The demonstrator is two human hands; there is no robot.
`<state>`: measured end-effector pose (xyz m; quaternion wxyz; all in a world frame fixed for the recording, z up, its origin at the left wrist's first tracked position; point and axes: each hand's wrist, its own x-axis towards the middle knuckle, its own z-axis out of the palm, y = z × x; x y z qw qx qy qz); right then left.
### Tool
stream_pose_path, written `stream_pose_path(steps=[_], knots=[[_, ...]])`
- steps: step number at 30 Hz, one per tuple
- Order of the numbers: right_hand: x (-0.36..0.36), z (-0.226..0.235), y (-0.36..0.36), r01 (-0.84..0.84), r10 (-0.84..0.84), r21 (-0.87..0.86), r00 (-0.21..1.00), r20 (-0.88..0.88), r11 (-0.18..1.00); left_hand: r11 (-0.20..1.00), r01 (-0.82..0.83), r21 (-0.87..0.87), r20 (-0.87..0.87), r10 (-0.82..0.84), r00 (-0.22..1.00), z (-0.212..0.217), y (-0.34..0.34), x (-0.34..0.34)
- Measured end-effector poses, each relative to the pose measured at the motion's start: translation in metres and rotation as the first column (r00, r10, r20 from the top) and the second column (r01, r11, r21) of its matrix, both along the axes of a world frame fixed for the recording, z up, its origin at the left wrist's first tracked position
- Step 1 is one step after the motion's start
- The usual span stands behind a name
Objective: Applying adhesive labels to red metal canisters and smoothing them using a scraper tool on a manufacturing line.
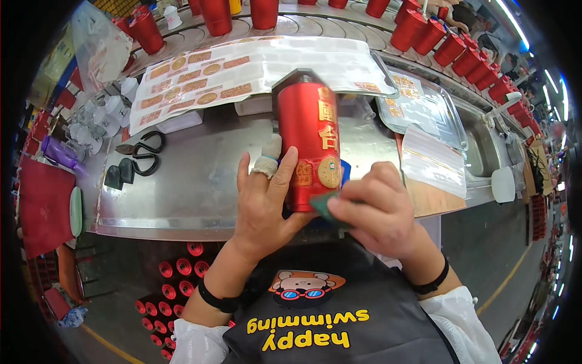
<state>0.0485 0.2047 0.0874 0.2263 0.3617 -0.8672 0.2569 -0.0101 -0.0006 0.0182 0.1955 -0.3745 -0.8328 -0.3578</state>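
Note:
A red metal bottle (300,133) with gold raised lettering and a round gold sticker lies in front of me, its neck end away from me against a dark angled holder (285,80). My left hand (257,209) steadies the bottle's left side near its base, and white wrapping covers some of its fingers. In my right hand (382,206), pinched between thumb and fingers, is a small green flat piece (322,206). It touches or nearly touches the bottle's lower right edge, below the stickers. Part of a blue thing (345,171) shows behind the bottle; its kind is hidden.
A sheet of gold stickers (200,79) lies behind the bottle. Black-handled scissors (145,155) rest at left. On the right are a clear tray (445,115), a plastic bag (433,161) and a sink (482,142). Red bottles (218,18) line the conveyor (291,19) beyond; several more stand below the bench.

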Motion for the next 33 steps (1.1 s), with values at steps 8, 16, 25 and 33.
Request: stream_pose_path(steps=[8, 16, 25, 33], knots=[[0.001, -0.006, 0.005, 0.109, -0.11, -0.016, 0.99, -0.092, 0.994, 0.999, -0.02, 0.039, -0.003, 0.02, 1.0, -0.006, 0.002, 0.0], [0.01, -0.02, 0.022, 0.347, 0.022, -0.498, 0.803, 0.595, 0.795, 0.997, 0.018, -0.079, 0.055, -0.014, 0.998, 0.002, -0.003, -0.004], [0.004, -0.034, 0.013, 0.527, 0.041, -0.556, 0.701, 0.712, 0.643, 0.998, 0.014, 0.061, 0.232, -0.028, 0.972, -0.01, 0.0, -0.001], [0.002, -0.041, 0.015, 0.569, 0.056, -0.587, 0.689, 0.722, 0.576, 0.812, 0.052, 0.582, 0.526, -0.424, 0.737, -0.013, -0.001, -0.01]])
